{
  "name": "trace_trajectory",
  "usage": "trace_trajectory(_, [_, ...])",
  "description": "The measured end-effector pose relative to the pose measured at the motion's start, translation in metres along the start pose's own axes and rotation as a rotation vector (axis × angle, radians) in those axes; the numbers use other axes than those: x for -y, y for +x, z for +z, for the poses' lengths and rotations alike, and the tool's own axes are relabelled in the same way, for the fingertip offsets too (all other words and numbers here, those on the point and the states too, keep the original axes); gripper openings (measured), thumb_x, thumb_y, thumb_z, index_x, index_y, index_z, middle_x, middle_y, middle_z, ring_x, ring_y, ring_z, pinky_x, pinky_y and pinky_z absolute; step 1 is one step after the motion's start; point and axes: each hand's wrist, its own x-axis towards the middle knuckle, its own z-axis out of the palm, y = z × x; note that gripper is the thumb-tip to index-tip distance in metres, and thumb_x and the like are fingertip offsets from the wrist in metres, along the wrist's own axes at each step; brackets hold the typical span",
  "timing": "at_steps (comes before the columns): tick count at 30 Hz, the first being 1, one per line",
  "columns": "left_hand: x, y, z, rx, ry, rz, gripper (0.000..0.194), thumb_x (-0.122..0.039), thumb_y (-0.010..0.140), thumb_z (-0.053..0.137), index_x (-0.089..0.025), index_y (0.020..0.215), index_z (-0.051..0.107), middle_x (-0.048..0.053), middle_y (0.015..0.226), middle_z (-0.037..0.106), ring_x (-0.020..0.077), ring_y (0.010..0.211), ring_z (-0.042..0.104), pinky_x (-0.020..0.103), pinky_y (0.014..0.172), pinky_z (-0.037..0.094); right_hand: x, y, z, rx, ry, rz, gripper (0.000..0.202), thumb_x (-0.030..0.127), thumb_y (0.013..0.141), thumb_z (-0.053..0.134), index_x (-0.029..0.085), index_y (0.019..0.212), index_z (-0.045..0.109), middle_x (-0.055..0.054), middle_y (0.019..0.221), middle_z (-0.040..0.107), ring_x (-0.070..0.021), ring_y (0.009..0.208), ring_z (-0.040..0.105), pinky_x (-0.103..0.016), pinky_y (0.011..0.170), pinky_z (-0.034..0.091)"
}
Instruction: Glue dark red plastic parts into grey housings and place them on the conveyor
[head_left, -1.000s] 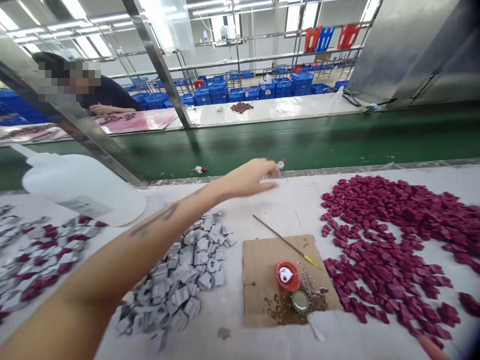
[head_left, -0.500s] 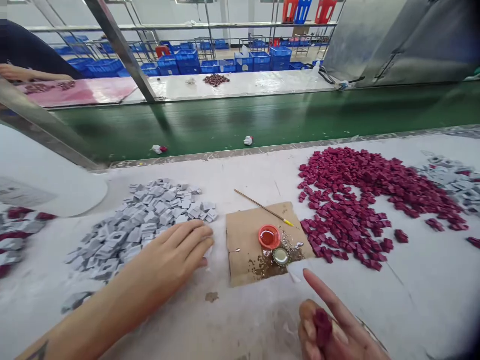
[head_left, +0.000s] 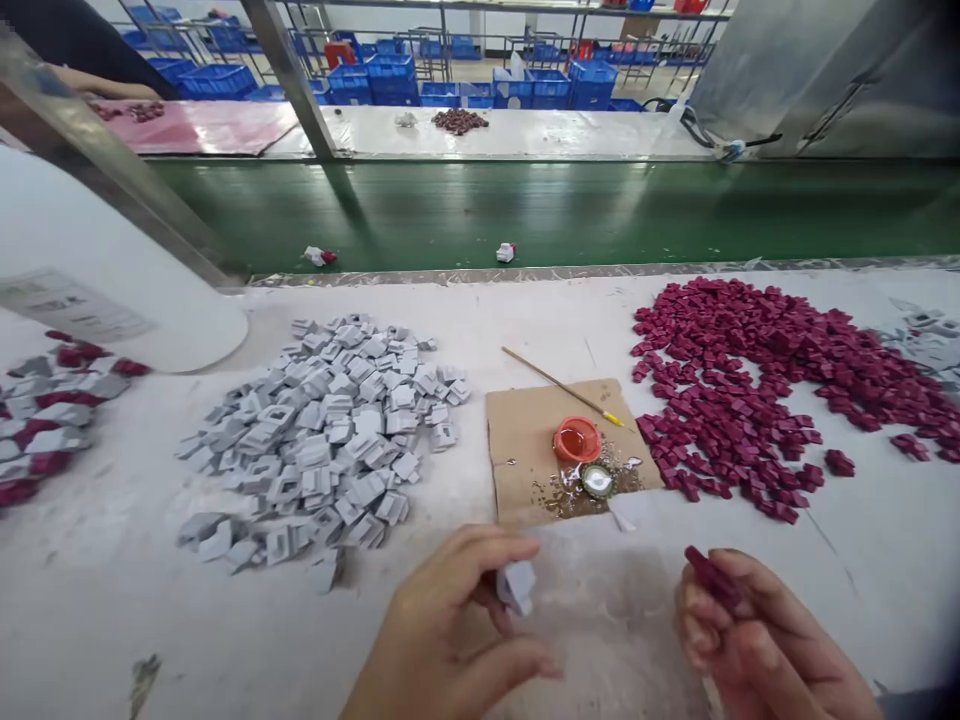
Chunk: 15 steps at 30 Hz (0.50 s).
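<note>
A grey piece (head_left: 517, 586) is pinched in the fingers of the left hand (head_left: 442, 630), low over the worktop (head_left: 112, 620). A maroon piece (head_left: 712, 580) is gripped by the closed fingers of the right hand (head_left: 757, 640). Grey pile (head_left: 330, 430) sits to the left, maroon pile (head_left: 757, 380) to the right. Between them a cardboard square (head_left: 525, 440) carries an orange cap (head_left: 577, 440), a metal cap (head_left: 598, 481) and a thin stick (head_left: 559, 385).

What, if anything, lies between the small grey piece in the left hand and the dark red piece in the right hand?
Nothing visible. The left hand pinches the small grey plastic piece and the right hand grips the dark red plastic piece; only bare white tabletop shows between them. The brown cardboard square lies farther back.
</note>
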Motion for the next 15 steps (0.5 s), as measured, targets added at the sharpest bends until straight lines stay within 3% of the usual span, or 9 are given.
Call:
trace_trajectory(3, [0.003, -0.008, 0.009, 0.005, 0.151, 0.065, 0.045, -0.013, 0.089, 0.066, -0.031, 0.128, 0.055, -0.001, 0.109, 0.069, 0.0070, 0.075, 0.068, 0.010, 0.075, 0.057, 0.005, 0.000, -0.002, -0.068, -0.164, -0.036, 0.026, 0.024, 0.095, 0.055, 0.030, 0.116, 0.069, -0.005, 0.072, 0.071, -0.0189, 0.054, 0.068, -0.025, 0.047, 0.056])
trace_trajectory(7, [0.006, -0.013, 0.016, -0.057, 0.313, 0.112, 0.032, -0.033, 0.093, 0.065, -0.026, 0.120, 0.051, -0.003, 0.091, 0.071, 0.0105, 0.074, 0.070, 0.013, 0.075, 0.058, 0.010, 0.006, 0.001, -0.181, -0.477, -0.140, 0.020, 0.029, 0.093, 0.062, 0.026, 0.110, 0.072, -0.007, 0.092, 0.074, -0.0201, 0.070, 0.073, -0.024, 0.057, 0.060])
trace_trajectory(10, [0.009, -0.012, 0.019, -0.037, 0.333, 0.194, 0.018, -0.034, 0.096, 0.059, -0.025, 0.111, 0.053, -0.002, 0.094, 0.071, 0.0110, 0.084, 0.072, 0.013, 0.082, 0.056, 0.016, 0.020, 0.011, -0.176, -0.736, -0.205, 0.019, 0.026, 0.091, 0.065, 0.026, 0.110, 0.071, -0.004, 0.097, 0.075, -0.0164, 0.076, 0.074, -0.018, 0.065, 0.060])
trace_trajectory(15, [0.014, -0.017, 0.031, -0.087, 0.346, 0.206, 0.022, -0.026, 0.103, 0.042, -0.024, 0.122, 0.055, 0.003, 0.103, 0.065, 0.0096, 0.087, 0.070, 0.012, 0.083, 0.055, 0.024, 0.048, 0.029, -0.116, -0.931, -0.467, 0.013, 0.019, 0.090, 0.065, 0.023, 0.100, 0.071, -0.003, 0.095, 0.074, -0.0173, 0.086, 0.072, -0.024, 0.075, 0.061])
